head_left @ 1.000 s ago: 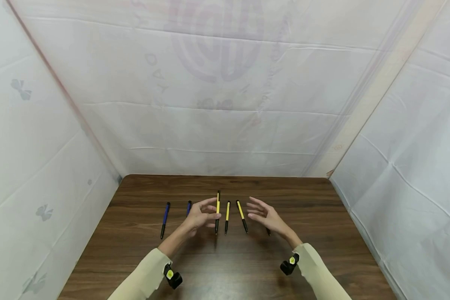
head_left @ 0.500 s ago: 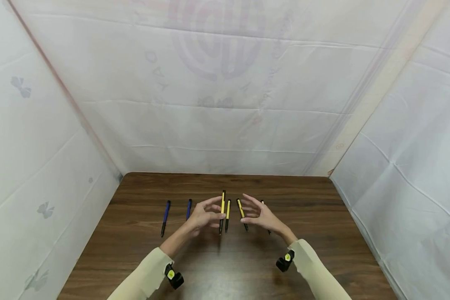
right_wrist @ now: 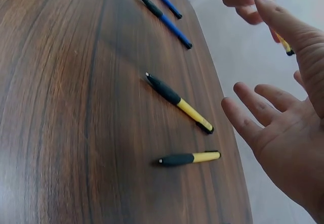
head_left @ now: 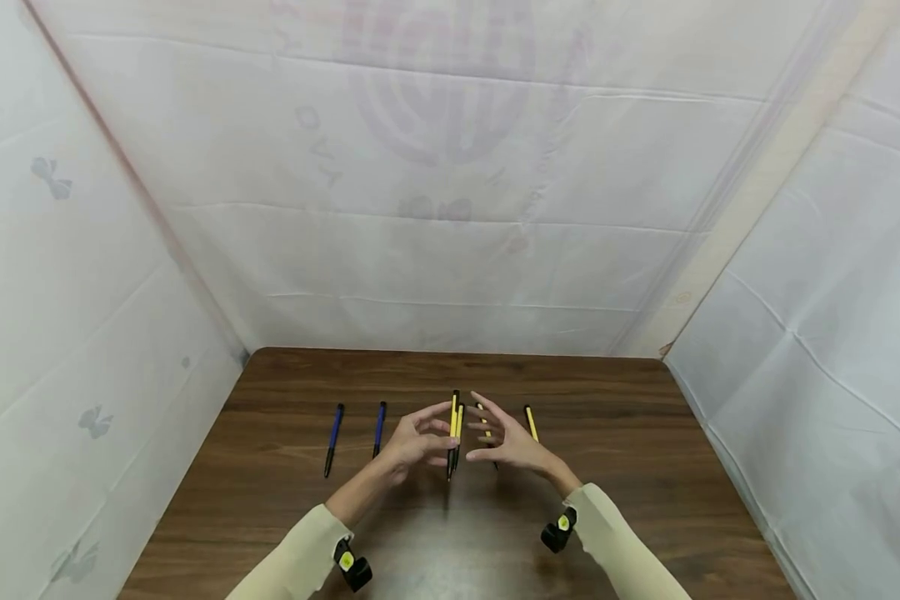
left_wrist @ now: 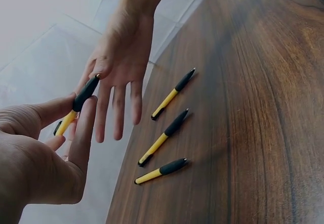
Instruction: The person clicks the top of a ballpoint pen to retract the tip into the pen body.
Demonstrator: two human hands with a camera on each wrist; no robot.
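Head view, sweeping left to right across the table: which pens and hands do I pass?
Far-left blue pen → second blue pen → left hand, holding a yellow pen → right hand → far-right yellow pen.

Wooden table bearing pens.

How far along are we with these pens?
Looks done: two blue pens lie side by side on the left. In hand: the left hand pinches one yellow pen above the table, right hand open beside it. Left: three yellow pens on the table.
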